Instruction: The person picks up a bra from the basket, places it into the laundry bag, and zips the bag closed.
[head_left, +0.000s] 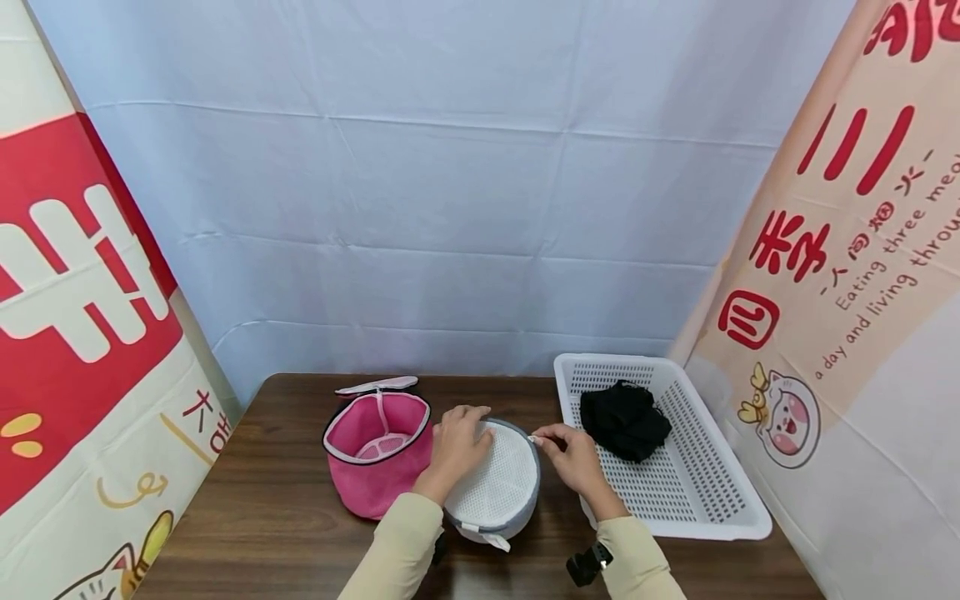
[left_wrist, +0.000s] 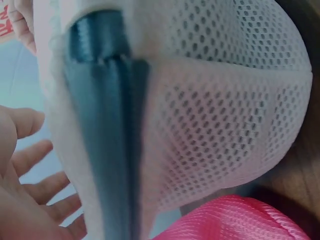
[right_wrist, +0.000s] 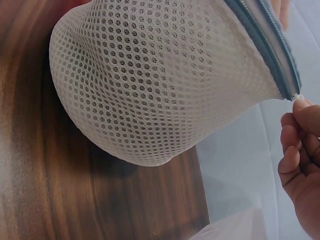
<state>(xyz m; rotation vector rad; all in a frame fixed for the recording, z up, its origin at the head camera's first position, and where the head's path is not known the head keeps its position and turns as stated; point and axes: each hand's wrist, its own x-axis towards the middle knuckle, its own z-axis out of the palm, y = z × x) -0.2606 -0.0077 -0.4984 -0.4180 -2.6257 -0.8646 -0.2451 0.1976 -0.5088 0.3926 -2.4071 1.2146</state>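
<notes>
A round white mesh laundry bag (head_left: 495, 479) with a blue-grey zipper (right_wrist: 265, 47) round its lid stands on the table. My left hand (head_left: 459, 442) lies over the left part of the lid; in the left wrist view its fingers (left_wrist: 42, 190) are spread beside the bag. At the bag's far right edge, my right hand (head_left: 573, 458) pinches the small white zipper pull (right_wrist: 298, 97) between thumb and finger. The lid lies over the top, hiding the inside. Just left of it is a pink laundry bag (head_left: 367, 492), its top gaping and its lid (head_left: 377, 385) folded back.
A white perforated basket (head_left: 705, 467) stands at the right of the brown table (head_left: 255, 492), with a bunched black cloth (head_left: 626, 421) in it. Pale blue sheeting (head_left: 450, 183) hangs behind the table, and printed cloths hang at both sides.
</notes>
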